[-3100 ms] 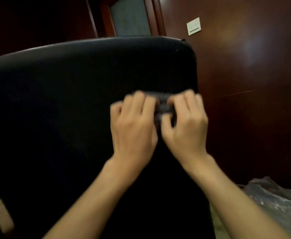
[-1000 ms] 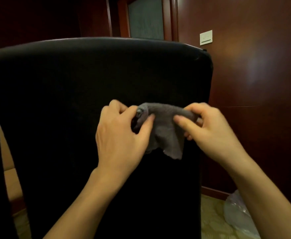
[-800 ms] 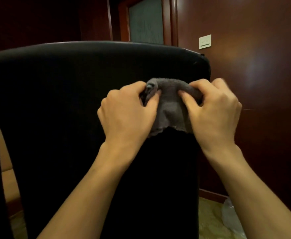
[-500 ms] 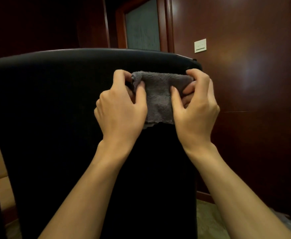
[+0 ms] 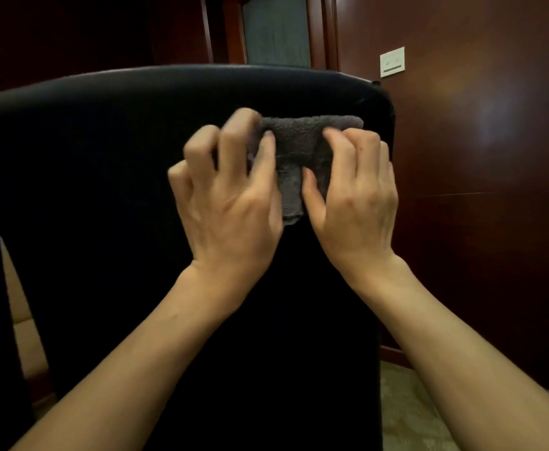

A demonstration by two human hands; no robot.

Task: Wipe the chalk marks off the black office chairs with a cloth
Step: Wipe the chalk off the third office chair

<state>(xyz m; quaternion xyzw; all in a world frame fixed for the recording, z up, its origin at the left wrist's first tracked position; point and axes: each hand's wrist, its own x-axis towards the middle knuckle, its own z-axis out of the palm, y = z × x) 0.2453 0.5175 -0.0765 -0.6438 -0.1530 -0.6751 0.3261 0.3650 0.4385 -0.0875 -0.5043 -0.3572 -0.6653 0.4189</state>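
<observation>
The back of a black office chair fills most of the head view. A small grey cloth is held in front of its upper right part. My left hand pinches the cloth's left side with thumb and fingers. My right hand grips its right side, thumb on the front. The cloth is folded between the two hands, with a narrow strip hanging down. No chalk marks show on the dark chair back in this light.
A dark red wood-panelled wall stands to the right, with a white switch plate. A door with a frosted pane is behind the chair. Pale patterned floor shows at lower right, beige floor at lower left.
Both hands raised the cloth from mid-back toward the chair's top, then kept refolding it. The hanging part is now narrower and my fingers have shifted on it.
</observation>
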